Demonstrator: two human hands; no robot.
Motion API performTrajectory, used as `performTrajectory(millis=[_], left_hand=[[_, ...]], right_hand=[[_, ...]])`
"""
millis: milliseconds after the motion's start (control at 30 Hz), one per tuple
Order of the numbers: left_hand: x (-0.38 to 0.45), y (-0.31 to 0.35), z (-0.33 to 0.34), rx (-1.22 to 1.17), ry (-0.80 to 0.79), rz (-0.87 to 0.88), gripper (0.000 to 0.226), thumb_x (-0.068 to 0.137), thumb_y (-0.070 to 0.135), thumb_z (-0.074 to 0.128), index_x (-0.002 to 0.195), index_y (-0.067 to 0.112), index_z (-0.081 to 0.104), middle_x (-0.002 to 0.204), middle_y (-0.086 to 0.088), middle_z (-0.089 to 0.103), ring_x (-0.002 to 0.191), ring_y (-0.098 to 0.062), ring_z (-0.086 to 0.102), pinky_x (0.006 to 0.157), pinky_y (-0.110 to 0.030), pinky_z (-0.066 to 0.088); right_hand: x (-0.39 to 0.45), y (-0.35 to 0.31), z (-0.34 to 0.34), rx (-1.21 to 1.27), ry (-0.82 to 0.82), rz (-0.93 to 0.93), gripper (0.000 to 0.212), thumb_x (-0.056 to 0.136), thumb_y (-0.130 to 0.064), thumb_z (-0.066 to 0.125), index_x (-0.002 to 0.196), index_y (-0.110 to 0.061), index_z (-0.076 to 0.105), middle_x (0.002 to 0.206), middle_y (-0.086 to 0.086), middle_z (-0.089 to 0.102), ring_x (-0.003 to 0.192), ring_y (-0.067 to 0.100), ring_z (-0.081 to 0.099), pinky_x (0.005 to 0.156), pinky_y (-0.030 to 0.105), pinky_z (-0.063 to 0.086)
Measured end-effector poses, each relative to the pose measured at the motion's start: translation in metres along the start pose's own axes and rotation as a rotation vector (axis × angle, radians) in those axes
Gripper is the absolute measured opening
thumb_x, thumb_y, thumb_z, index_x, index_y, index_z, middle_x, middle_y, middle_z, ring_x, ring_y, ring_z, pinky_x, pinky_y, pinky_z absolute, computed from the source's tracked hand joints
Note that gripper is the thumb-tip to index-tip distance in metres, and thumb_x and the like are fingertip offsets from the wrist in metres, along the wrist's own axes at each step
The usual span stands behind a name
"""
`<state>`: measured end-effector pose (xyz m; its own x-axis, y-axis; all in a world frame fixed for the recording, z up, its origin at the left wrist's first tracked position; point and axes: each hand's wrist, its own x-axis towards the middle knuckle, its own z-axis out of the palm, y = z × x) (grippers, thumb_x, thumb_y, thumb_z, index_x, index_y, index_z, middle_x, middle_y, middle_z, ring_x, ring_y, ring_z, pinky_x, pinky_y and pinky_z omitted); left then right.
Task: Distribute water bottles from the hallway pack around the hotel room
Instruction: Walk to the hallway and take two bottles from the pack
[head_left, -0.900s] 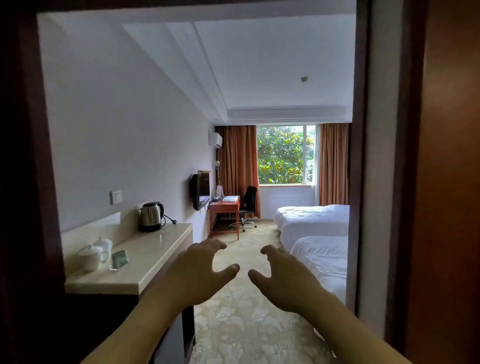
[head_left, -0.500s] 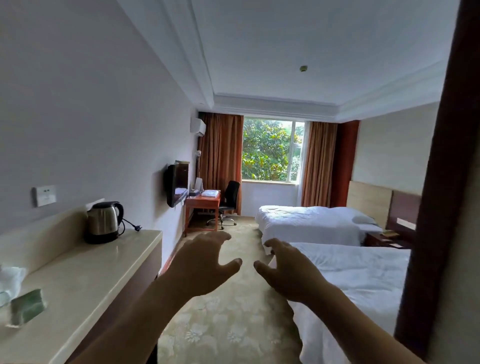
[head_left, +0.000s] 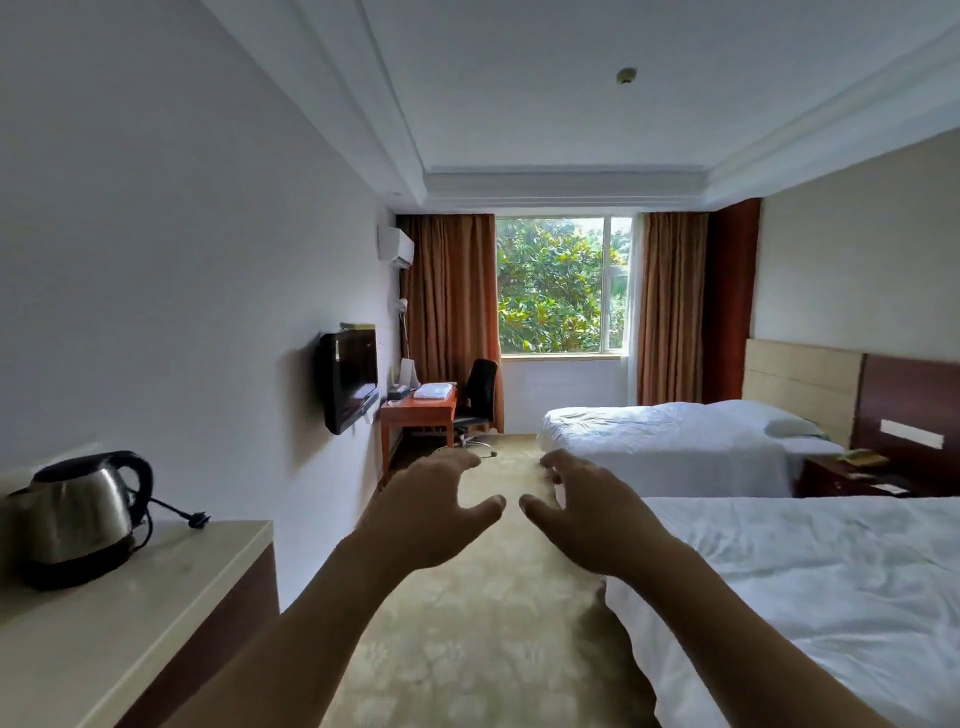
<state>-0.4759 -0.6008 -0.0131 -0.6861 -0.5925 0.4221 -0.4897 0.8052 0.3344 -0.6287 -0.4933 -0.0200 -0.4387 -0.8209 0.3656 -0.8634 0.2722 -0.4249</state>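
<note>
Both arms reach forward at chest height over the carpeted aisle. My left hand (head_left: 434, 512) is empty, fingers curved and spread, thumb pointing right. My right hand (head_left: 592, 514) mirrors it, also empty with fingers apart, thumb pointing left. A small gap separates the two thumbs. No water bottle and no bottle pack appears anywhere in view.
A cream counter (head_left: 130, 623) on the left carries a steel kettle (head_left: 78, 514). A wall TV (head_left: 350, 376), a red-brown desk (head_left: 418, 413) and a black office chair (head_left: 478, 400) stand farther along. Two white beds (head_left: 810, 587) fill the right side, with a nightstand (head_left: 852, 478) between them.
The view has moved forward from the doorway into the room; the door frame and the cups on the counter have left the view. Both hands stay open and held out in front.
</note>
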Motion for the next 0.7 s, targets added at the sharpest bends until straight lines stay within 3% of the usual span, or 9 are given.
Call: performTrajectory(millis=[200, 367, 700], left_hand=[[0.17, -0.042, 0.044, -0.02, 0.02, -0.042, 0.067, 0.084, 0.059, 0.062, 0.14, 0.026, 0.048, 0.143, 0.005, 0.056, 0.124, -0.016, 0.058, 0.1, -0.034, 0.052], [0.289, -0.082, 0.075, -0.006, 0.04, -0.024, 0.062, 0.088, 0.054, 0.062, 0.14, 0.025, 0.047, 0.144, 0.005, 0.055, 0.127, -0.014, 0.054, 0.097, -0.026, 0.045], [0.542, -0.237, 0.163, -0.051, 0.097, -0.04, 0.063, 0.086, 0.054, 0.059, 0.14, 0.023, 0.049, 0.144, 0.002, 0.056, 0.126, -0.015, 0.055, 0.1, -0.032, 0.047]], right_hand=[[0.168, 0.061, 0.017, 0.04, 0.004, -0.026, 0.066, 0.089, -0.053, 0.061, 0.143, -0.022, 0.042, 0.146, 0.002, 0.054, 0.129, 0.023, 0.054, 0.105, 0.044, 0.049], [0.29, 0.095, 0.044, 0.002, -0.022, -0.07, 0.062, 0.09, -0.054, 0.06, 0.142, -0.027, 0.042, 0.147, -0.001, 0.052, 0.129, 0.022, 0.054, 0.106, 0.044, 0.048], [0.563, 0.165, 0.132, 0.018, 0.027, -0.031, 0.058, 0.091, -0.047, 0.06, 0.141, -0.023, 0.042, 0.141, 0.003, 0.055, 0.123, 0.022, 0.055, 0.1, 0.036, 0.047]])
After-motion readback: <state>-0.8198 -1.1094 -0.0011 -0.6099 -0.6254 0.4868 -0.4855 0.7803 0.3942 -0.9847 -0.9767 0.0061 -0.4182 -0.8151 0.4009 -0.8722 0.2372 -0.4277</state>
